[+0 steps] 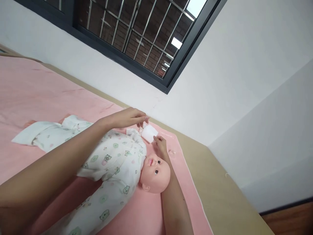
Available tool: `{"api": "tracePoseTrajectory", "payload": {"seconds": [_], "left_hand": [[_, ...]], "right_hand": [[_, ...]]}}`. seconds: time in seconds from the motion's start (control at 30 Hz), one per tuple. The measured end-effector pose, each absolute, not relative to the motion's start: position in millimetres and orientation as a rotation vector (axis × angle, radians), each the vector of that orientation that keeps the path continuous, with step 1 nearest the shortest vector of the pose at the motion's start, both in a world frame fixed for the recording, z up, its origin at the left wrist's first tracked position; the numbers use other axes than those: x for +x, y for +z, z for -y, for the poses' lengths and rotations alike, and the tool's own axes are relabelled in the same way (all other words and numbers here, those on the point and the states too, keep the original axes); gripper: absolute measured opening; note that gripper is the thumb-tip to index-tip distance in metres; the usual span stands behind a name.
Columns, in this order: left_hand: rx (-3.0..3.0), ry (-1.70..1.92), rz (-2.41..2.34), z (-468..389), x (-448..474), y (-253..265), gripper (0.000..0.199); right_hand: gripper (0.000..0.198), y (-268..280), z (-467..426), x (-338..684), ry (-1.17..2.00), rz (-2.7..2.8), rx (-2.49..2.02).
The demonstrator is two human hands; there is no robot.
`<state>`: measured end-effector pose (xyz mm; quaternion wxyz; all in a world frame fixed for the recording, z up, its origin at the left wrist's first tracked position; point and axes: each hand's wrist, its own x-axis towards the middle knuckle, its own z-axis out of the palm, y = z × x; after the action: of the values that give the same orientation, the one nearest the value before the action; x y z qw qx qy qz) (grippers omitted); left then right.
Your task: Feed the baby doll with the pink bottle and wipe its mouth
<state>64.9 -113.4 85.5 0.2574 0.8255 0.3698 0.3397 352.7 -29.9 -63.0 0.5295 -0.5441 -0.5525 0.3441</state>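
A bald baby doll (pixel 156 173) lies on its back, dressed in a white outfit printed with green animals. By its far sleeve there is a small white cloth or pad (pixel 149 133). My right hand (pixel 160 144) pinches the near edge of that pad, its forearm passing beside the doll's head. Across the doll's body reaches my left arm. My left hand (pixel 135 118) hovers above the doll's far hand (pixel 141 130) and the pad, fingers loosely bent and apart, with nothing visible in them.
Beneath the doll a pink sheet (pixel 144 209) covers a light wooden surface (pixel 207 173). A small clear item (pixel 172 152) lies on the sheet right of my right hand. White walls (pixel 190 114) and a dark-framed barred window (pixel 137 55) stand behind.
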Motion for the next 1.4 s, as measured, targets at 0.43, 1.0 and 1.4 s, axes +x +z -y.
{"api": "tracePoseTrajectory", "payload": {"seconds": [0.43,1.0,1.4], "left_hand": [[2.410,0.842,-1.003,116.9,70.4,85.3,0.048],[2.489,0.913,-0.792,120.0,92.4,70.0,0.033],[2.385,0.910,-0.740,126.6,85.3,80.6,0.029]], "right_hand": [[0.033,4.1,61.5,366.9,1.000,1.285,-1.122],[0.020,90.9,159.2,304.8,0.464,2.169,-1.071],[0.043,95.9,164.2,314.6,0.683,1.989,-0.963]]}}
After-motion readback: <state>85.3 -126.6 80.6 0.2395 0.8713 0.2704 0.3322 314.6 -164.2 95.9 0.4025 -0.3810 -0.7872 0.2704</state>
